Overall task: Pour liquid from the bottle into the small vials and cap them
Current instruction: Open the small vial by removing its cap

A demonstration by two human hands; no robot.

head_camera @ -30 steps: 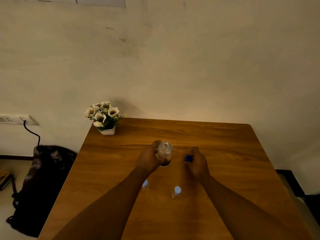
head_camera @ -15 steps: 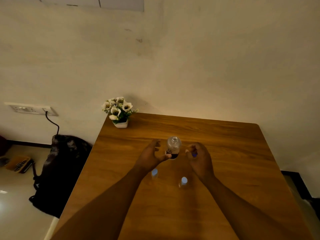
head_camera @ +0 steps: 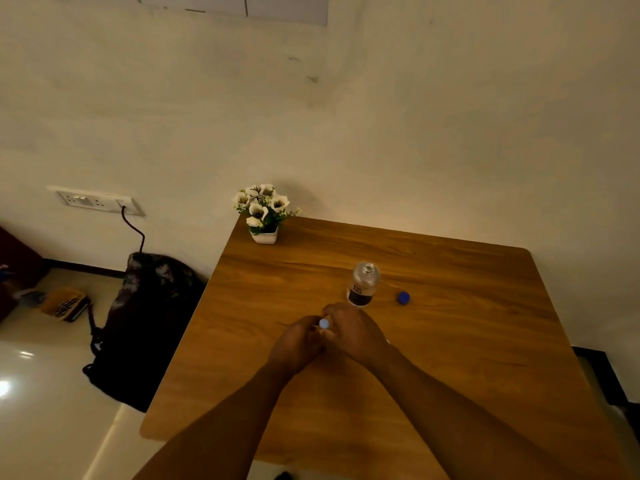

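A clear bottle [head_camera: 363,285] with a dark label stands uncapped on the wooden table [head_camera: 467,334]. Its blue cap [head_camera: 403,297] lies on the table just to its right. My left hand [head_camera: 298,344] and my right hand [head_camera: 356,334] meet just in front of the bottle, both with fingers curled around a small vial with a pale blue cap [head_camera: 324,323]. Only the vial's cap shows between the fingers. A second vial is hidden behind my right hand.
A small white pot of white flowers [head_camera: 263,213] sits at the table's far left corner. A dark backpack [head_camera: 149,323] leans on the floor left of the table, under a wall socket [head_camera: 93,200] with a cable. The wall is close behind the table.
My left hand let go of the bottle and my right hand left the blue cap on the table. Both hands moved toward me and closed on a small vial.
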